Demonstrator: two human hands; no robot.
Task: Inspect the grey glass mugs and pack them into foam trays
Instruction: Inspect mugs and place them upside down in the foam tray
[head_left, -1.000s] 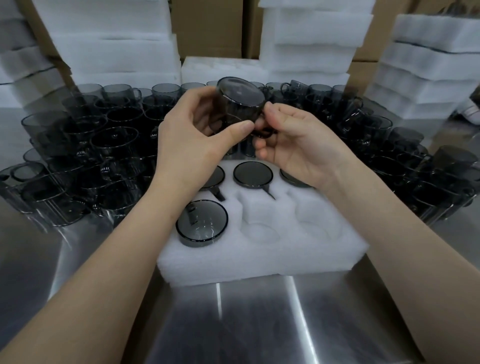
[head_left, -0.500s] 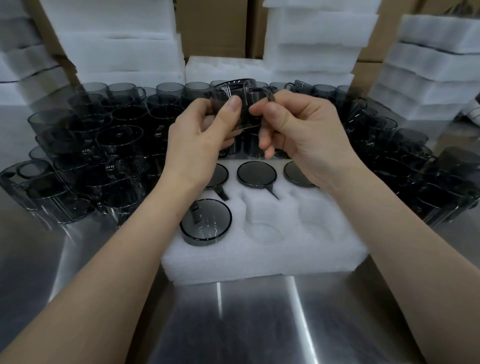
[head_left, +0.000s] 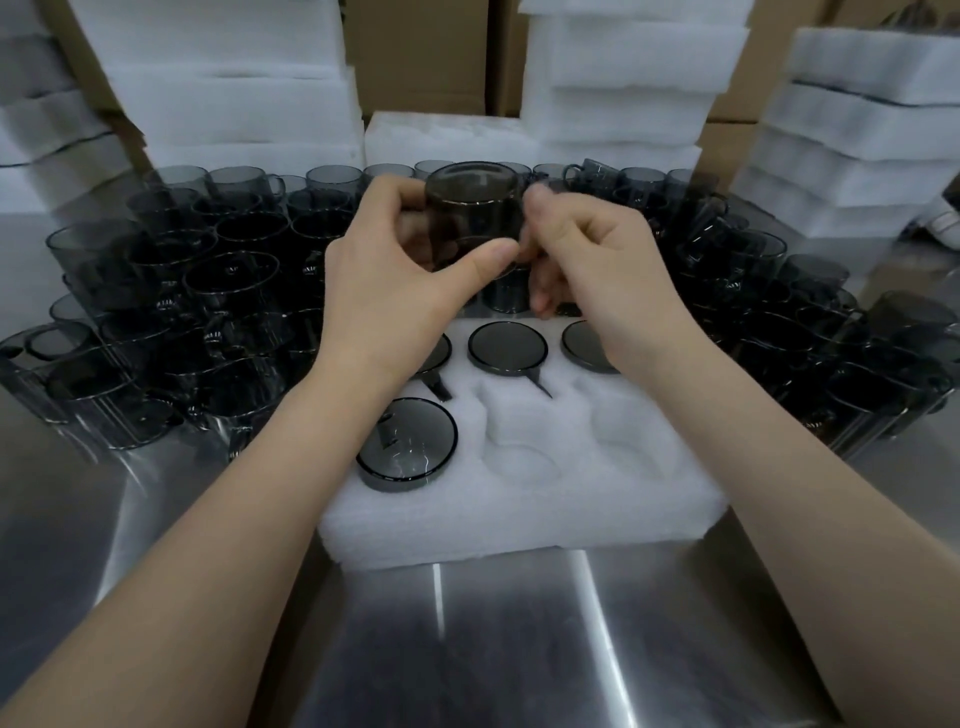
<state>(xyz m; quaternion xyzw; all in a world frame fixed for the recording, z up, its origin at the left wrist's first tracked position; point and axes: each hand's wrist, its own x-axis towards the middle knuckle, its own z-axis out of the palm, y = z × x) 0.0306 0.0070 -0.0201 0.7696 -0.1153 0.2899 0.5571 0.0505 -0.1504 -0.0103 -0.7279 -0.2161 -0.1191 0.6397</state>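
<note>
Tabletop (head_left: 467, 649) nearest me carries the foam tray (head_left: 519, 525), four mugs (head_left: 507, 345) seated in its pockets. Above its far edge my left hand (head_left: 384, 291) and right hand (head_left: 597, 280) pinch one grey mug (head_left: 472, 213) between them, held in the air; loose mugs (head_left: 228, 280) crowd beyond, foam stacks (head_left: 623, 78) behind.

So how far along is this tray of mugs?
Done: four mugs sit upside down in the tray, three at the back and one front left. In hand: the left hand and right hand hold a fifth mug up above it. Left: two front pockets are empty, and many loose mugs wait around the tray.
</note>
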